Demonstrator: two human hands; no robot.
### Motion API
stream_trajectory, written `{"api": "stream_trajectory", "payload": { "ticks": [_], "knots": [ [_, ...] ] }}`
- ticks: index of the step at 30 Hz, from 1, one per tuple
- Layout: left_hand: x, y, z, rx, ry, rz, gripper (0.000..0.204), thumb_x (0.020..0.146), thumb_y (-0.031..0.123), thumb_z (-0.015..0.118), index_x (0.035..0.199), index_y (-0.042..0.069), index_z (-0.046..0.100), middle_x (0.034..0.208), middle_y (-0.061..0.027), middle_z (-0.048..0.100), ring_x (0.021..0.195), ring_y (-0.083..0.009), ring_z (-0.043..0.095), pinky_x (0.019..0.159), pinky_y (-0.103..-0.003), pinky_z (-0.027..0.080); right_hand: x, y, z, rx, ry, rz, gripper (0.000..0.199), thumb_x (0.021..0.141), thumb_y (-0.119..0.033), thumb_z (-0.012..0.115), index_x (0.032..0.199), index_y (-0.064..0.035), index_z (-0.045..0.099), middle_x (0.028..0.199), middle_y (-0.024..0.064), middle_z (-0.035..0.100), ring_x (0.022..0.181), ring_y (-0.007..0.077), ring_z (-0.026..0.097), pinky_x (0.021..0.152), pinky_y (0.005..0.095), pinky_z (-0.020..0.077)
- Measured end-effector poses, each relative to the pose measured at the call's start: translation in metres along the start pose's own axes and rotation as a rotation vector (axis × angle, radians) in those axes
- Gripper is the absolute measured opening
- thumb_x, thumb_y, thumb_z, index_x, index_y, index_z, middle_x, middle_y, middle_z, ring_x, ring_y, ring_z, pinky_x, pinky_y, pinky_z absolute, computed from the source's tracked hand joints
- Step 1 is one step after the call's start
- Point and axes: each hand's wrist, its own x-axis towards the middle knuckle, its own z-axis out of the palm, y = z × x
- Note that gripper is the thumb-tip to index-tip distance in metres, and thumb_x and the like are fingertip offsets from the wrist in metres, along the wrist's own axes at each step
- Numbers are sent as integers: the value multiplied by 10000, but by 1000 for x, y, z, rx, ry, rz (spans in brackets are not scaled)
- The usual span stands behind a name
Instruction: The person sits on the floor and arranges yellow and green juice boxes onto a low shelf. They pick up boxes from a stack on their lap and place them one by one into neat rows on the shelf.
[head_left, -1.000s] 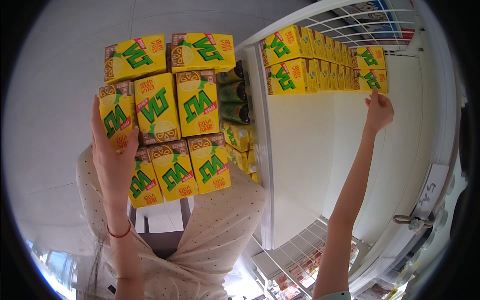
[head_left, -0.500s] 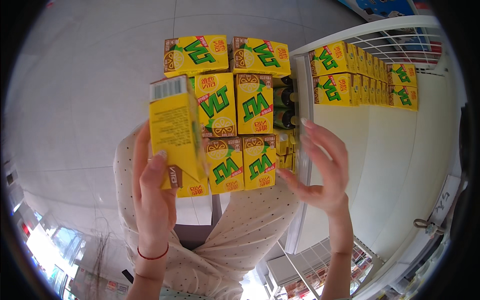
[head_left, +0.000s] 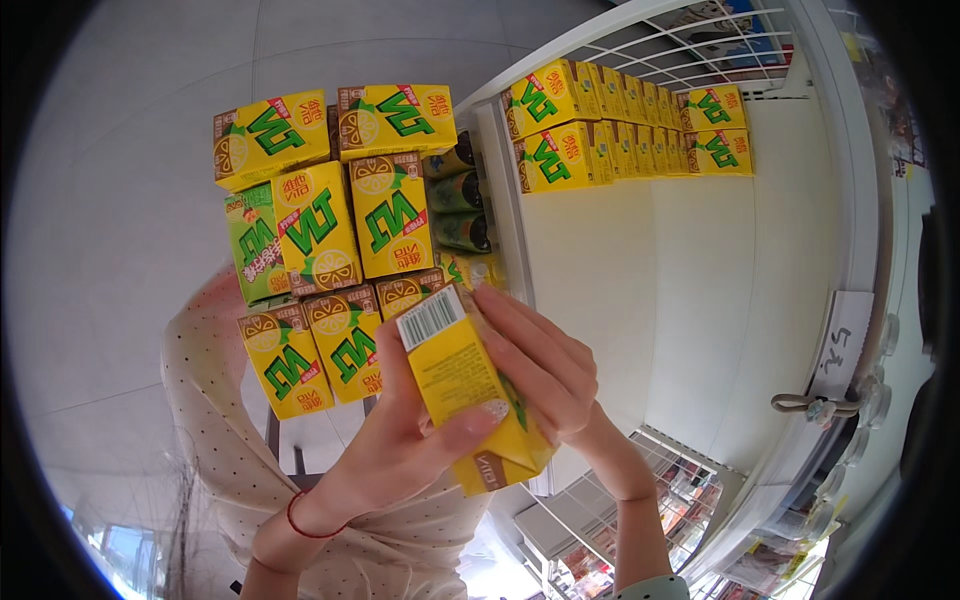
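Left hand pinching 1 yellow lemon-drink carton, thumb over the near face, index finger along its left edge. Right hand clasps the same carton: fingers close together, curved against its right side; thumb hidden, position cannot be told. Carton tilted, barcode end pointing away from the body, over the lower right of a carton stack and left of the white shelf.

Stack: mostly yellow cartons, with 1 green carton at left, partly covered. Dark bottles between stack and shelf. On shelf, far end: 2 rows of shelved cartons, beside 2 more at right. Red cord bracelet on left wrist.
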Motion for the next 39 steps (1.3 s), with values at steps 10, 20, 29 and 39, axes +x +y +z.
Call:
{"api": "stream_trajectory", "payload": {
  "ticks": [10, 20, 29, 39],
  "knots": [
    [5, 14, -37, 997, 302, 318, 513, 823, 5, 630, 1306, 18, 458, 1131, -130, 616, 1056, -244, 597, 923, -365, 453, -26, 112, -88, -170, 776, 640, 415, 817, -89, 755, 1145, 82, 567, 1076, 124, 656, 919, 147, 636, 817, 275, 523],
    [-28, -3, -102, 1428, 842, 416, 781, 745, -59, 663, 1429, 71, 310, 1453, -154, 329, 1369, -333, 310, 1114, -436, 278, 36, 267, -158, -231, 758, 831, 400, 808, -245, 777, 1011, 66, 631, 970, 104, 667, 820, 146, 669, 652, 312, 622],
    [-49, -23, -116, 1029, 710, 186, 862, 785, -37, 685, 1482, 13, 181, 1508, -177, 266, 1363, -310, 342, 1095, -392, 343, 60, 254, -159, -594, 246, 1248, 475, 801, -407, 756, 868, 49, 643, 648, 111, 684, 534, 146, 661, 495, 196, 535],
    [-47, -9, -117, 985, 548, 261, 1059, 665, 83, 821, 1502, 43, 173, 1523, -176, 210, 1359, -297, 345, 1022, -399, 438, 53, 299, -173, -62, 503, 1168, 307, 854, -191, 717, 966, 76, 616, 797, 224, 689, 641, 256, 710, 563, 273, 617]
  ]
}}
